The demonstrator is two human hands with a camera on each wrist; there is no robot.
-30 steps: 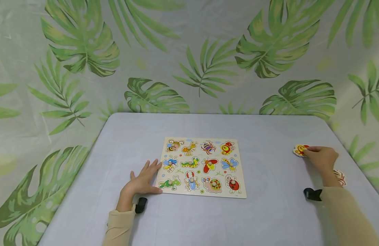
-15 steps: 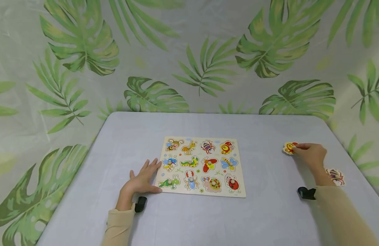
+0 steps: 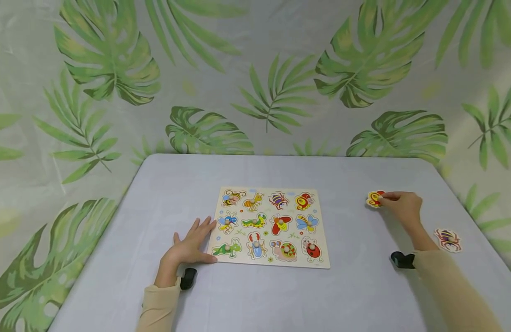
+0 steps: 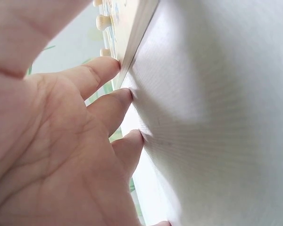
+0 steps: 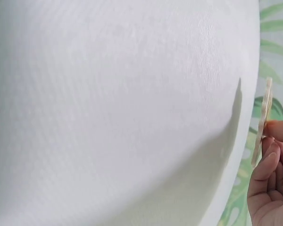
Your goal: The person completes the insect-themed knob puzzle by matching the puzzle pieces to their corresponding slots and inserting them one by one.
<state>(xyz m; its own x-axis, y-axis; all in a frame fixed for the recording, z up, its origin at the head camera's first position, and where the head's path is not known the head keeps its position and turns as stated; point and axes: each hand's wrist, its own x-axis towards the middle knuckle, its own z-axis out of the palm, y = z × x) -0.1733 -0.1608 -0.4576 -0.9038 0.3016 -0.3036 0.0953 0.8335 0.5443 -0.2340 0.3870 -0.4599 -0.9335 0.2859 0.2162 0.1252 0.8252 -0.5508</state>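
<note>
My right hand (image 3: 403, 210) pinches a red and yellow butterfly puzzle piece (image 3: 374, 199) between fingertips and thumb, above the right part of the table. From the right wrist view, the butterfly piece (image 5: 262, 122) appears edge-on, with its shadow cast on the cloth below. The left hand (image 3: 189, 246) lies with spread fingers along the left side of a wooden peg puzzle board (image 3: 321, 260). Its thumb and fingertips are right at that edge; the left wrist view shows fingers (image 4: 96, 77) against the board's side (image 4: 137, 35). Several insect pieces with round knobs sit in the board.
A purple and yellow spider puzzle piece (image 3: 448, 240) lies on the table near the right edge, beside the right forearm. White cloth covers the table (image 3: 255, 299), and a leaf-print curtain (image 3: 276, 92) hangs behind it. Each wrist wears a black camera (image 3: 402, 259).
The right hand has moved left with the butterfly piece, from near the table's right edge toward the board. The spider piece has come fully into view. My left hand has stayed put.
</note>
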